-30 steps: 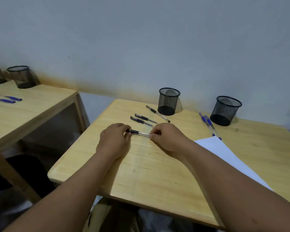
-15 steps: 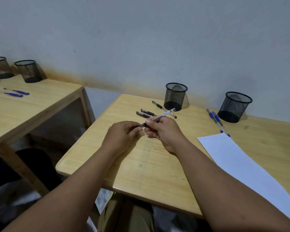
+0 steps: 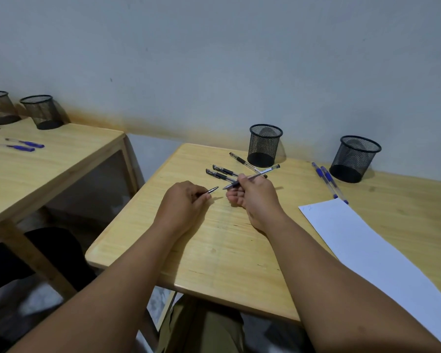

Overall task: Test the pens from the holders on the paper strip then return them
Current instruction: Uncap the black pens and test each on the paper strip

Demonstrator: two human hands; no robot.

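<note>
My right hand (image 3: 253, 193) grips a clear black pen (image 3: 261, 173), uncapped, its tip pointing left. My left hand (image 3: 182, 200) pinches the pen's black cap (image 3: 211, 190), a short gap from the tip. Three more black pens (image 3: 220, 174) lie on the wooden desk (image 3: 214, 250) just beyond my hands, near the left mesh holder (image 3: 264, 145). Two blue pens (image 3: 327, 180) lie beside the right mesh holder (image 3: 354, 157). The white paper strip (image 3: 367, 248) runs along the desk's right side, with a faint mark at its far corner.
A second wooden desk (image 3: 49, 164) stands to the left across a gap, carrying two mesh holders (image 3: 40, 112) and two blue pens (image 3: 18, 145). A pale wall rises behind both desks. My legs show under the near edge.
I have lifted the pen off the desk and pulled its cap off; my hands have drawn apart, the cap in the left and the pen in the right.
</note>
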